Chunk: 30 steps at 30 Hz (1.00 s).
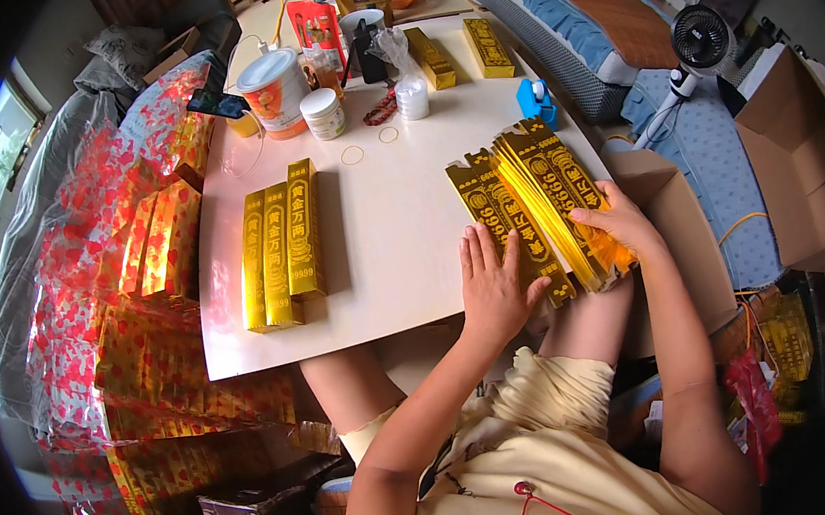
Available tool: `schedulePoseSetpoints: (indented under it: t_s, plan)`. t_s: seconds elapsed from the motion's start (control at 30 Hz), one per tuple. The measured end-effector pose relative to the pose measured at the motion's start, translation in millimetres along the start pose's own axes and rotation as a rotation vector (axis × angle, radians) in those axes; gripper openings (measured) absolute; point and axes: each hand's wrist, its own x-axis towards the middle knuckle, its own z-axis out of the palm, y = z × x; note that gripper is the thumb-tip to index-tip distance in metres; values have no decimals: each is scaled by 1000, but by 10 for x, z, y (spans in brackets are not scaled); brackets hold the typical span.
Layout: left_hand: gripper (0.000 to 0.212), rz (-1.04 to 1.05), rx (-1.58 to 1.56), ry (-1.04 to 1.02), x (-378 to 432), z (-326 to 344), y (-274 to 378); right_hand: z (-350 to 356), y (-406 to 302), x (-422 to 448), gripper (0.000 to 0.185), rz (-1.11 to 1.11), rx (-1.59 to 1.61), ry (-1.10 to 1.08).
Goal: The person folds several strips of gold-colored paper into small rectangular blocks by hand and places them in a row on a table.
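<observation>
My right hand (624, 224) grips the right edge of a stack of flattened gold cardboard cartons (567, 188), its thumb on top. The stack is fanned and reaches over the table's near right edge. Another flat gold carton (498, 211) lies at its left side. My left hand (493, 290) rests with fingers apart against that carton's left side. It is not closed around anything. On the left half of the table (396, 244) lie several folded, long gold boxes (272, 249) side by side, all bearing printed characters.
Behind are a blue tape dispenser (536, 103), two gold boxes (429, 58), a white jar (322, 114), a large tin (275, 95) and two rubber bands (353, 156). Heart-patterned plastic bags (165, 344) of gold boxes crowd the left. An open cardboard box (670, 230) stands at right.
</observation>
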Motion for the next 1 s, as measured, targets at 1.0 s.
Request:
schedulePoseSetpoints:
  t_s: [1.0]
  plan:
    - [22,-471,-1297,140,-1255,-802,-608,1394,-291,-585,84,-230,-809,471]
